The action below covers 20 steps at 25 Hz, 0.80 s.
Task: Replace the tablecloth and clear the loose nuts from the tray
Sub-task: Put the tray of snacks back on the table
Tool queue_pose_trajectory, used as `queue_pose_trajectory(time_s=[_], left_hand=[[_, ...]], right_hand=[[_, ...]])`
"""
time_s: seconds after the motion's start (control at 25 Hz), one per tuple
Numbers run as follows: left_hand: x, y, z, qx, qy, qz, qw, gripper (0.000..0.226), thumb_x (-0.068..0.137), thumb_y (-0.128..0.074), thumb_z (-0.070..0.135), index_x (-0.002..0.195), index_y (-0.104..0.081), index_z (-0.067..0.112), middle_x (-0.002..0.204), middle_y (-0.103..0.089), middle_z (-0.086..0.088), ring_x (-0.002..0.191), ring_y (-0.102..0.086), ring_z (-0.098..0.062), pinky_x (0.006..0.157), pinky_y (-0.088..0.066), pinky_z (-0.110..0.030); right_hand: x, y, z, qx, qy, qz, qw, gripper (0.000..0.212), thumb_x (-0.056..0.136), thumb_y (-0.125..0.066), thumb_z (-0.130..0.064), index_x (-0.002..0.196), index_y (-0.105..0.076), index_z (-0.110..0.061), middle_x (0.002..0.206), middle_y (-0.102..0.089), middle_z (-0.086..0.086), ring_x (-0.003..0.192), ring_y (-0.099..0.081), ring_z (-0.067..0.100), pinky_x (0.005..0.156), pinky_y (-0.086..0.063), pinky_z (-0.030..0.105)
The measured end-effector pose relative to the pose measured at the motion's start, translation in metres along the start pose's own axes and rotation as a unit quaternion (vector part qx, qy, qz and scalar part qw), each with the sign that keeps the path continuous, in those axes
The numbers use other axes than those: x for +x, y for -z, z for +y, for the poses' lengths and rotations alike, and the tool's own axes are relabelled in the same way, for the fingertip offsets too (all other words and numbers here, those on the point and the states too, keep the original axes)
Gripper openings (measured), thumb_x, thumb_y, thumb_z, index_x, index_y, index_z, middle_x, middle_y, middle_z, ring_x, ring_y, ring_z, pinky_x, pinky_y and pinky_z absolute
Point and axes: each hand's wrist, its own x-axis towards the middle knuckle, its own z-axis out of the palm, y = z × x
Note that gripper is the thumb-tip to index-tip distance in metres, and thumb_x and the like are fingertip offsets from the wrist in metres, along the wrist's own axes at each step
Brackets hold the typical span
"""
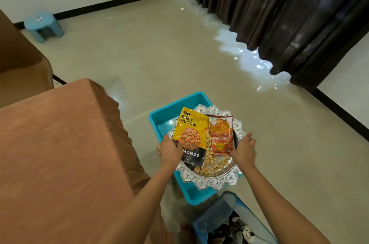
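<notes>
Over the teal tub [165, 118], left hand [169, 150] and right hand [244, 148] curl fingers round opposite rims of the silver tray [211, 183], loose nuts [211, 164] pooled at its near edge; clearing seems underway, next calling for a tilt with almond pouch [189, 132] and snack packet [221, 136] held back.

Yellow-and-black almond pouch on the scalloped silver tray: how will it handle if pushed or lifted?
The yellow-and-black almond pouch looks glossy and lies on the polished scalloped silver tray, so a push probably slides it. Its top edge bends slightly, so it likely flexes when lifted by one corner. It appears fairly flat, so probably light.
</notes>
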Motion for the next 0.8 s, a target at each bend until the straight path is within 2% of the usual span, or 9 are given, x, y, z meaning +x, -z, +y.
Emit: queue_pose_trajectory(time_s=[0.08,0.2,0.36,0.48,0.64,0.8], left_hand=[[-0.001,0.034,0.010,-0.030,-0.018,0.031,0.999,0.036,0.086,-0.061,0.022,0.112,-0.046,0.003,0.106,-0.060,-0.015,0.103,-0.056,-0.035,0.090,-0.041,-0.044],[-0.008,0.100,0.013,-0.062,-0.022,0.077,0.995,0.047,0.086,-0.063,0.020,0.121,-0.043,-0.003,0.115,-0.056,-0.020,0.109,-0.054,-0.037,0.093,-0.044,-0.049],[-0.027,0.206,-0.020,-0.068,-0.010,0.156,0.985,0.050,0.087,-0.062,0.022,0.126,-0.041,-0.003,0.124,-0.051,-0.021,0.118,-0.048,-0.037,0.099,-0.039,-0.045],[-0.049,0.286,-0.070,-0.072,0.025,0.212,0.974,0.053,0.088,-0.060,0.024,0.129,-0.039,-0.003,0.128,-0.049,-0.020,0.121,-0.045,-0.037,0.102,-0.034,-0.044],[-0.093,0.378,-0.169,-0.074,0.104,0.267,0.955,0.051,0.089,-0.057,0.025,0.127,-0.039,-0.003,0.127,-0.049,-0.022,0.119,-0.046,-0.039,0.097,-0.038,-0.044],[-0.142,0.449,-0.283,-0.079,0.194,0.304,0.929,0.047,0.088,-0.058,0.025,0.124,-0.042,-0.001,0.124,-0.052,-0.022,0.115,-0.049,-0.040,0.094,-0.040,-0.045]], right_hand=[[-0.006,0.029,-0.038,-0.008,0.029,0.015,0.999,0.103,0.075,-0.077,-0.016,0.147,-0.005,0.003,0.138,-0.032,0.024,0.123,-0.042,0.039,0.101,-0.036,0.049],[-0.033,0.059,-0.105,-0.012,0.096,0.033,0.995,0.106,0.074,-0.079,-0.016,0.147,-0.004,0.002,0.139,-0.031,0.023,0.125,-0.040,0.039,0.103,-0.034,0.048],[-0.099,0.069,-0.198,-0.006,0.180,0.025,0.983,0.106,0.074,-0.078,-0.015,0.147,-0.003,0.002,0.139,-0.030,0.023,0.125,-0.039,0.038,0.105,-0.032,0.048],[-0.168,0.052,-0.262,-0.015,0.237,-0.002,0.971,0.106,0.076,-0.077,-0.017,0.148,-0.002,0.002,0.142,-0.026,0.023,0.128,-0.036,0.037,0.107,-0.030,0.046],[-0.274,0.001,-0.333,-0.028,0.324,-0.058,0.944,0.103,0.078,-0.075,-0.016,0.147,-0.001,0.004,0.145,-0.022,0.023,0.131,-0.033,0.036,0.107,-0.029,0.046],[-0.387,-0.069,-0.382,-0.038,0.374,-0.132,0.917,0.099,0.081,-0.070,-0.012,0.149,0.001,0.001,0.152,-0.013,0.020,0.136,-0.026,0.040,0.110,-0.026,0.046]])
